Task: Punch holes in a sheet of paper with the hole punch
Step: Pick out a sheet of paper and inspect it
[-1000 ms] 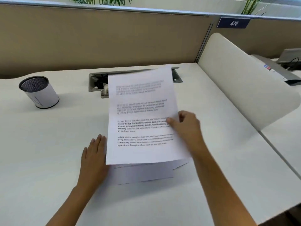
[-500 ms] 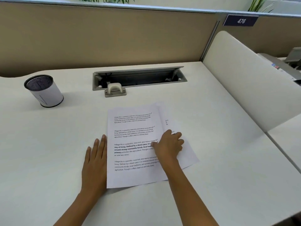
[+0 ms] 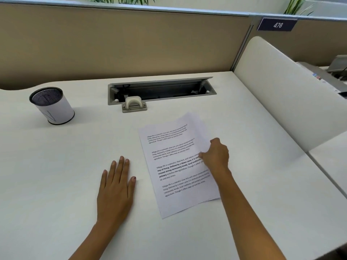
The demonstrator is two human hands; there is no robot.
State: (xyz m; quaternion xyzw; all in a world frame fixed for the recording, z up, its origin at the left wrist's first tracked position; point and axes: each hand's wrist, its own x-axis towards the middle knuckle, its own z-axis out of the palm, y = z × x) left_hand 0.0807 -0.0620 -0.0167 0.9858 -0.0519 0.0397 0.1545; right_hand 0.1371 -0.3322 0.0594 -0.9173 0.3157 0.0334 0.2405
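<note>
L hand (image 3: pixel 116 186) flat on desk (image 3: pixel 56 166), R hand (image 3: pixel 216 156) at paper (image 3: pixel 174 166) edge

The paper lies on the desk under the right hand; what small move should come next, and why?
Probably slide the paper toward the hole punch. The right hand already grips its right edge, the punch sits apart near the cable slot, and the left hand rests flat, empty.
</note>
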